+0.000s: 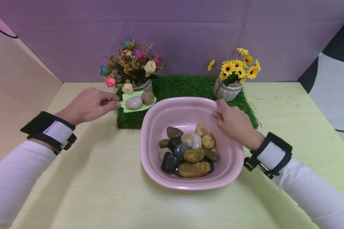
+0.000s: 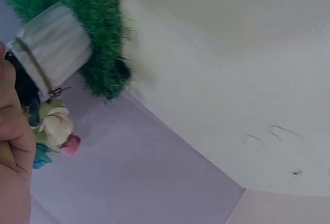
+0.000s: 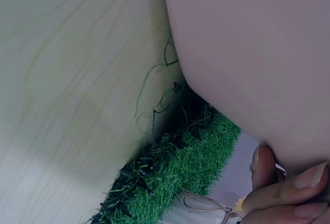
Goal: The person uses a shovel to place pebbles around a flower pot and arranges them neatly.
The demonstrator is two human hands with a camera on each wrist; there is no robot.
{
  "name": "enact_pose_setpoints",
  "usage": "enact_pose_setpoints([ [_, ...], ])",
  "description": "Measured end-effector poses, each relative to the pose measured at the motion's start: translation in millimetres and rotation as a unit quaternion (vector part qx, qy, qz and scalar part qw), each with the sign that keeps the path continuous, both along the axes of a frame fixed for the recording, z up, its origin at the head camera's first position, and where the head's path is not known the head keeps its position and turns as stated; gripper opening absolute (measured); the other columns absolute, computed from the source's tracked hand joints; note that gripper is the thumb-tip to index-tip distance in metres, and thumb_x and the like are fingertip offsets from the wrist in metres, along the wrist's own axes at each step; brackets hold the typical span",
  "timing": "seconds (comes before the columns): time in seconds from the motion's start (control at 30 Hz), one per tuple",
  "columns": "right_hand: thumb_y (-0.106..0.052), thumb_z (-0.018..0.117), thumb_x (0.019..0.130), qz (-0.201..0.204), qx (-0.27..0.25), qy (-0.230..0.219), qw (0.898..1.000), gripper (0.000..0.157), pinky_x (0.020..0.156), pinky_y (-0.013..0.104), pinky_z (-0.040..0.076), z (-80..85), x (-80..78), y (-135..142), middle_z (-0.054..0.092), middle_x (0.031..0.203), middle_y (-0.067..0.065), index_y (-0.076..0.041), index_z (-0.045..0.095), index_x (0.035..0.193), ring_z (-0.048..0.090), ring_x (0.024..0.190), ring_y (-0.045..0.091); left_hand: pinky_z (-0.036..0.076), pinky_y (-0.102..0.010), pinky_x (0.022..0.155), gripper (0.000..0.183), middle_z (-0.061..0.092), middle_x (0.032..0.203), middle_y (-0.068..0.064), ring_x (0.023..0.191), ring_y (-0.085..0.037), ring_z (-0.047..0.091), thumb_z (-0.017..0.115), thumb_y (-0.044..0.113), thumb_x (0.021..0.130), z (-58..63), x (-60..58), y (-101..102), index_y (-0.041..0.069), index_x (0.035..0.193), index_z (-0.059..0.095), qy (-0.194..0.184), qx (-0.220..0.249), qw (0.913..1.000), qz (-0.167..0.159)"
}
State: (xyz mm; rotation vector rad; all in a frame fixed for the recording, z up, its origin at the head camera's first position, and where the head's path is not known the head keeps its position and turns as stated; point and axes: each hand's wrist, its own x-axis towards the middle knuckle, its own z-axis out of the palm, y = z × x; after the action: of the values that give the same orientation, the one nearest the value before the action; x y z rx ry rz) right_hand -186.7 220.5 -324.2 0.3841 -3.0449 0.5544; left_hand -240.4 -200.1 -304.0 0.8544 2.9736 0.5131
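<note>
My left hand (image 1: 90,103) grips a light-green flat spatula (image 1: 137,109) by its end, and most of the handle is hidden. Two stones lie side by side on the blade: a pale pinkish stone (image 1: 133,102) and a brown stone (image 1: 147,98). The left wrist view catches only part of that hand (image 2: 13,131), with a strip of brown wood beneath the fingers. At the far right, my right hand (image 1: 233,122) pinches the rim of a pink basin (image 1: 150,152). Several smooth stones (image 1: 193,156), dark, tan and white, are gathered inside it. Fingers (image 3: 281,195) curl at the basin's edge.
Behind the basin lies a green artificial-grass mat (image 1: 183,84). A pot of mixed flowers (image 1: 144,86) stands on its left, a pot of yellow flowers (image 1: 226,90) on its right. Purple cloth (image 1: 186,47) hangs behind the pale wooden table (image 1: 117,197).
</note>
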Motion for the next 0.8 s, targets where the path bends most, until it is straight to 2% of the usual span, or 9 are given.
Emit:
enact_pose_setpoints([
  [0.23,-0.021,0.048,0.103,-0.003,-0.001,-0.004,1.000,0.032,0.042,0.030,0.042,0.9,0.2,0.2,0.058,0.072,0.017,-0.001,0.045,0.127,0.057,0.052,0.023,0.041,-0.027,0.061,0.024,0.072,0.079,0.000,0.058,-0.007,0.052,0.055,0.027,0.099,-9.5,-0.3,-7.0,0.014,0.100,0.075,0.005,0.001,0.9999,-0.016],
  [0.53,-0.022,0.047,0.103,-0.003,-0.002,-0.006,1.000,0.032,0.041,0.029,0.041,0.9,0.8,1.0,0.058,0.072,0.016,-0.001,0.045,0.128,0.056,0.051,0.022,0.045,-0.033,0.066,0.025,0.075,0.088,-0.003,0.070,-0.011,0.061,0.057,0.029,0.098,-18.6,-5.6,-18.1,0.012,0.102,0.075,0.004,-0.007,1.0000,0.003],
  [0.8,-0.022,0.047,0.104,-0.001,-0.001,-0.004,1.000,0.032,0.041,0.029,0.041,0.1,-0.1,1.3,0.056,0.071,0.015,-0.001,0.045,0.128,0.055,0.051,0.021,0.047,-0.034,0.065,0.027,0.075,0.087,-0.004,0.066,-0.010,0.061,0.058,0.030,0.098,-29.8,-9.1,-26.1,0.010,0.102,0.075,-0.003,-0.023,0.9997,0.009],
])
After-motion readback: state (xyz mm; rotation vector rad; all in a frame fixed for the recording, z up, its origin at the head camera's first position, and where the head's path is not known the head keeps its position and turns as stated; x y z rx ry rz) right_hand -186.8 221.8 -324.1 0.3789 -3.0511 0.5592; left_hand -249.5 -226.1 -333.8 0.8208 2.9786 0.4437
